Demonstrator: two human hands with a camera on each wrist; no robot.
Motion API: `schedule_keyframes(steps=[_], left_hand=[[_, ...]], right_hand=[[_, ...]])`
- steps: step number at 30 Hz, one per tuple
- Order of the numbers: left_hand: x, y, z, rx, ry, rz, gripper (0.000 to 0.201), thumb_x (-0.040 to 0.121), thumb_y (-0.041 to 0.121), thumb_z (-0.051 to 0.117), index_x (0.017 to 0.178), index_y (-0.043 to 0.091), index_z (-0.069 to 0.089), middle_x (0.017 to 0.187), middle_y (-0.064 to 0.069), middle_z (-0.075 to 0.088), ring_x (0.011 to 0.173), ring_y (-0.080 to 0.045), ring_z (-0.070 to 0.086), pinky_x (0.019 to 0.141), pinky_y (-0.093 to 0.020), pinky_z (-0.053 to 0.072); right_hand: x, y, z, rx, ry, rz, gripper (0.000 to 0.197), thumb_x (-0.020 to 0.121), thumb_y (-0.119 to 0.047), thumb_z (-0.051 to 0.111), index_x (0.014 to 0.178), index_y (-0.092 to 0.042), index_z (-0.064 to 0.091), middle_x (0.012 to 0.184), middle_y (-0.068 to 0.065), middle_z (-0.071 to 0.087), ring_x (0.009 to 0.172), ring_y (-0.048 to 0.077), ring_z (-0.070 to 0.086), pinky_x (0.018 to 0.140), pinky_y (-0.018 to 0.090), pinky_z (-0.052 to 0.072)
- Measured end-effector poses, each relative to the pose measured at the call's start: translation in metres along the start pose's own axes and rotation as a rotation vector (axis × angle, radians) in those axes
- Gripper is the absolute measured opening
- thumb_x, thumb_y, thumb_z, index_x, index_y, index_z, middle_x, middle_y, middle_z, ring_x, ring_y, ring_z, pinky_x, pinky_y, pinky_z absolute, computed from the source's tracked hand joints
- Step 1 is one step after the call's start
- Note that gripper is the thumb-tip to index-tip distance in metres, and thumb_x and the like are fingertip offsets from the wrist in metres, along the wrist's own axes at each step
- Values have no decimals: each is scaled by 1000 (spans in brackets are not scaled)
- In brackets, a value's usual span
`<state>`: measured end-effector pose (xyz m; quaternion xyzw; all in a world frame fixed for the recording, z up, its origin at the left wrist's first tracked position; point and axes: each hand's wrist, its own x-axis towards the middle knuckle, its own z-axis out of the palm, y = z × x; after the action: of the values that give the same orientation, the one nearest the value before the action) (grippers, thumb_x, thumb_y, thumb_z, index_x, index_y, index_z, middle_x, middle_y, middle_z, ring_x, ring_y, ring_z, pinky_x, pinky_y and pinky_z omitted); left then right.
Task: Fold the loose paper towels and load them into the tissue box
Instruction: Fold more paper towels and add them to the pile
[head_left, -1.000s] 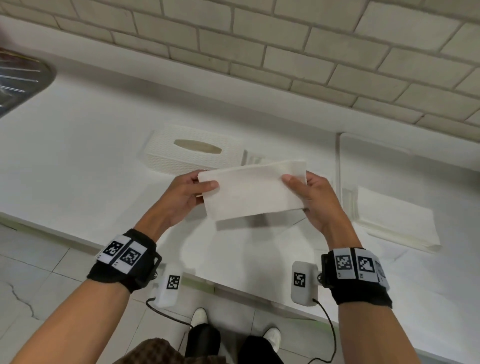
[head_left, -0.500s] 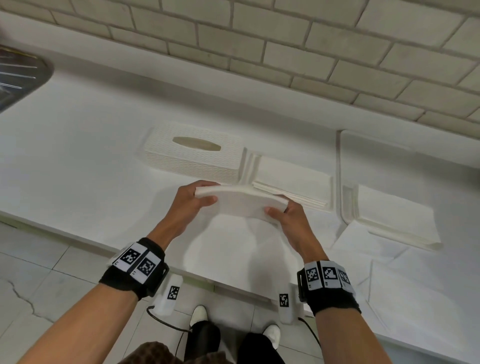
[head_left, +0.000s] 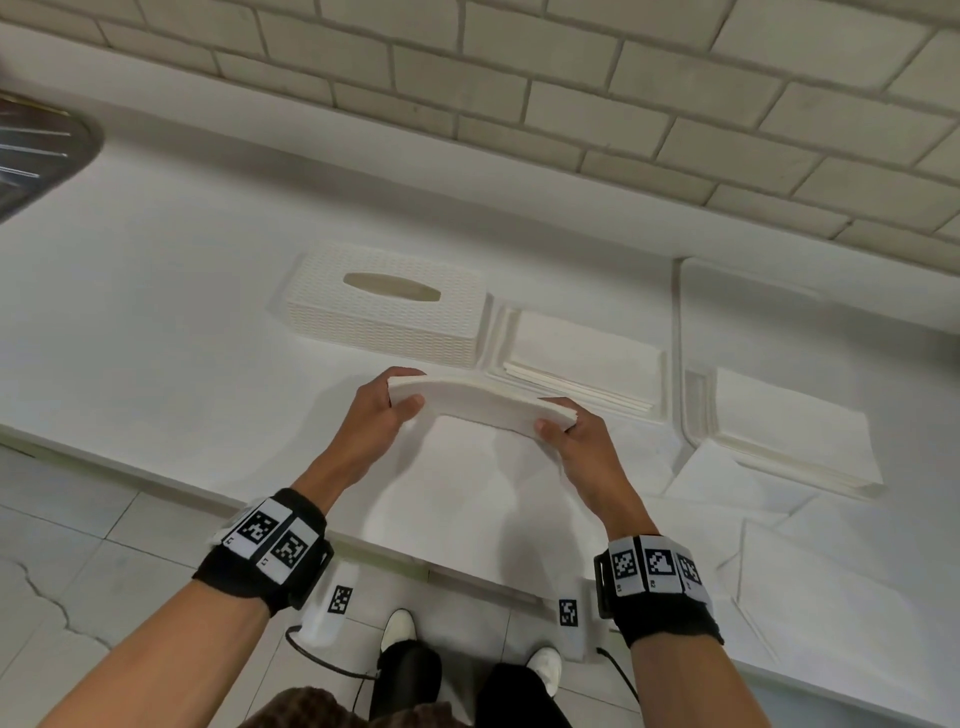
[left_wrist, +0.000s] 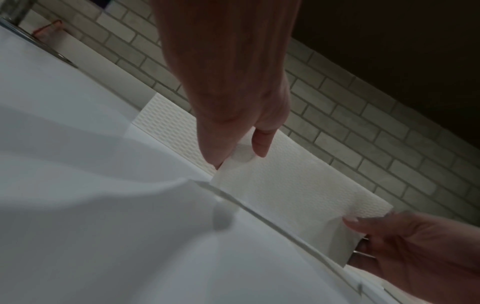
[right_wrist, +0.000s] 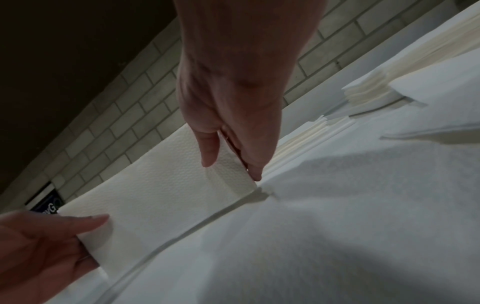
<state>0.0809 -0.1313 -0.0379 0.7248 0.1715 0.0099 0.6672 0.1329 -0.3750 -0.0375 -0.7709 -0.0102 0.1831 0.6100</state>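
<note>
Above the counter edge: a folded paper towel (head_left: 480, 402) is held in the air between both hands, its long fold running left to right and its middle arching slightly upward.
Left hand: the left hand (head_left: 382, 413) pinches the towel's left end, thumb on the near face and the other fingers behind it; the left wrist view shows the thumb (left_wrist: 259, 144) pressed flat on the embossed paper.
Right hand: the right hand (head_left: 576, 441) pinches the towel's right end the same way, thumb (right_wrist: 209, 150) on the near face, fingers closed together behind.
Tissue box: a white woven-pattern tissue box (head_left: 387, 319) sits on the white counter (head_left: 156, 312) beyond the left hand, its oval slot facing up and nothing in the slot.
Folded stack: a stack of folded towels (head_left: 584, 364) lies in a shallow white tray just right of the box, touching or nearly touching it.
Second stack: another stack of towels (head_left: 789, 441) lies farther right.
Loose sheets: unfolded paper towels (head_left: 805, 561) lie spread flat on the counter below the hands and toward the right.
Backdrop: grey brick-pattern tile wall (head_left: 571, 104); a metal sink edge (head_left: 36, 150) at far left.
</note>
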Motion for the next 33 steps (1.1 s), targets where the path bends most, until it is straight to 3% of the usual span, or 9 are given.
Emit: schedule_keyframes(steps=[6,10,15,18,20,23,25,29,33], left_hand=[[-2,-3,0,-33,6,-26,30,91,-1,58,106,25,58,102,2,63,92,-14,60,78,-22,48],[-2,-2,5,59,60,22,18,95,7,54,108,20,59,93,-5,64,83,-17,58,73,-20,46],[11,35,37,168,151,144,9,92,6,57,84,5,54,77,-4,55,70,-16,49,61,-15,39],[34,68,70,166,164,165,7,89,4,60,95,0,59,85,-7,61,76,-17,55,70,-26,46],[50,85,93,117,155,134,18,87,2,62,105,5,60,96,-6,65,85,-18,60,78,-29,51],[74,93,122,100,152,59,19,83,-1,63,99,9,60,88,-1,62,85,-20,60,78,-33,54],[88,90,135,166,179,6,17,82,0,63,97,7,62,80,0,60,79,-23,59,66,-27,50],[109,83,148,261,209,-44,35,82,4,67,117,3,60,114,-15,66,97,-28,64,72,-26,46],[121,73,154,315,216,-53,40,83,3,69,122,3,58,117,-11,66,93,-21,60,76,-25,45]], right_hand=[[-2,3,-2,-1,1,2,28,92,-2,56,112,-20,64,102,1,71,93,16,66,80,21,50],[-1,3,-4,-54,45,-3,21,94,-6,55,109,-17,64,92,-1,69,80,13,63,75,22,47],[6,-14,-33,-24,189,-18,18,93,-15,58,111,-17,62,97,4,68,85,17,64,81,30,51],[16,-40,-68,-10,340,-87,9,90,-8,63,93,-16,59,80,-5,60,70,9,56,66,21,45],[28,-49,-90,0,459,-111,19,87,-8,69,101,-15,58,78,-8,56,69,8,54,66,18,44],[49,-48,-110,-19,576,-60,34,81,-10,75,111,-13,59,85,-1,59,80,17,59,79,28,50],[60,-43,-117,-63,606,-6,35,82,-11,75,113,-12,59,96,6,61,84,19,58,78,30,48],[78,-31,-119,-137,604,99,34,85,-16,71,117,-14,58,104,5,61,83,19,58,72,30,46],[91,-14,-116,-167,612,171,35,86,-19,71,118,-17,58,111,6,65,85,19,59,80,35,54]])
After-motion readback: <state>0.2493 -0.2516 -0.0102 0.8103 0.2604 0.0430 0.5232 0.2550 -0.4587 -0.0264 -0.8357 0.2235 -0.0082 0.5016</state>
